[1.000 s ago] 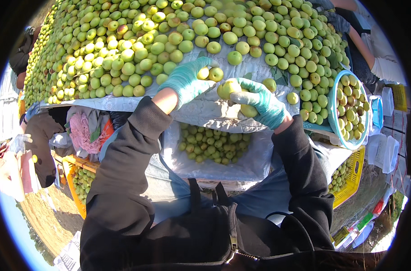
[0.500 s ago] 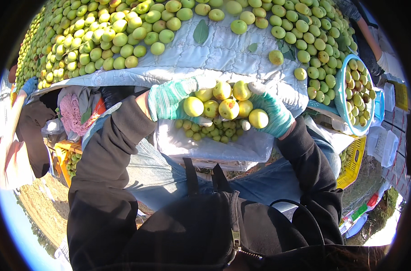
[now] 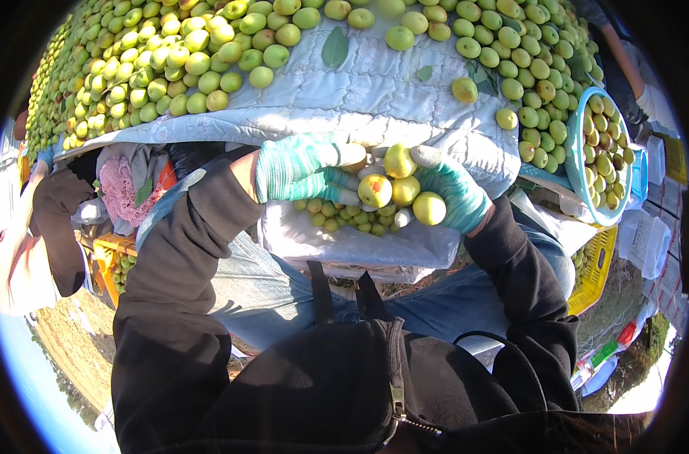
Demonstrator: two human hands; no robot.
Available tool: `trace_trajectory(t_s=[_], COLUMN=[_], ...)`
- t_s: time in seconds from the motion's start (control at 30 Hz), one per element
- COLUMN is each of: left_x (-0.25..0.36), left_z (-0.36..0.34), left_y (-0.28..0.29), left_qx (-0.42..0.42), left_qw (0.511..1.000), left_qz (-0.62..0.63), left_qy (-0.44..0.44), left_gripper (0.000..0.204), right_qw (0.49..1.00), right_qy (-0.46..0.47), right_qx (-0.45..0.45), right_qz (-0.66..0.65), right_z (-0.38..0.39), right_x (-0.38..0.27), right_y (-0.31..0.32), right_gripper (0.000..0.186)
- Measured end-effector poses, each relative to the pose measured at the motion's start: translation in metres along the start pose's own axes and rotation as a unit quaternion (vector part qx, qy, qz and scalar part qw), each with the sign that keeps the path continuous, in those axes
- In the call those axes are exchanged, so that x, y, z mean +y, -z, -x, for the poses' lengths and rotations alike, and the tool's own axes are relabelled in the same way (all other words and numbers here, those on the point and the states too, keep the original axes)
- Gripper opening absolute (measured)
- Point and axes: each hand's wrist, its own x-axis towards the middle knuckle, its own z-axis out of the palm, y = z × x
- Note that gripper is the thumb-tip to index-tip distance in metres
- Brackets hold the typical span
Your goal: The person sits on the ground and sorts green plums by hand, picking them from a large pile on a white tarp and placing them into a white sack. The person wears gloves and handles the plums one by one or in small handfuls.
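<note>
My right hand point(image 3: 454, 189), in a green-and-white knit glove with pale fingertips, is closed around several round yellow-green fruits point(image 3: 400, 161), some blushed red. My left hand point(image 3: 303, 170), gloved the same way, has its fingers stretched toward them and parted, with no fruit visible between them. Its fingertips come close to the reddish-spotted fruit point(image 3: 375, 191) at the left of the cluster; whether they touch it I cannot tell. Just below both hands sits a box lined with clear plastic point(image 3: 428, 246), with many smaller-looking green fruits point(image 3: 348, 218) inside.
Beyond my hands, a quilted pale cloth point(image 3: 375, 87) carries a wide heap of green fruits point(image 3: 197, 64) and loose leaves point(image 3: 335, 49). A blue-rimmed basket of fruit point(image 3: 603, 155) stands right, above a yellow crate point(image 3: 593, 268). Another person's arm point(image 3: 621, 60) reaches in at the right; another person sits left.
The fruits that lay in my left hand are gone from it, and its fingers have parted. The cluster is smaller now and stays with my right hand.
</note>
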Motion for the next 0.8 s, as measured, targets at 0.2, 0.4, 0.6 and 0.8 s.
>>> trace_trajectory(t_s=[0.2, 0.4, 0.6, 0.8], left_x=[-0.005, 0.002, 0.028, 0.038], left_z=[-0.004, -0.010, -0.006, 0.037], left_y=[0.005, -0.014, 0.032, 0.158], left_qx=[-0.008, 0.102, 0.547, 0.775], left_qw=[0.997, 0.962, 0.665, 0.384], left_qz=[0.043, 0.155, -0.465, -0.500], left_qy=[0.065, 0.199, -0.204, 0.040], left_gripper=[0.042, 0.044, 0.025, 0.044], right_qw=[1.000, 0.909, 0.749, 0.825], right_qy=[-0.008, 0.137, 0.230, 0.243], right_qx=[-0.001, 0.068, 0.137, 0.174], right_qz=[0.023, 0.387, 0.606, 0.481], right_z=[0.003, -0.001, -0.003, 0.000], right_x=[-0.001, 0.002, 0.008, -0.004], right_y=[-0.008, -0.011, -0.014, -0.023], right_gripper=[0.054, 0.038, 0.021, 0.011])
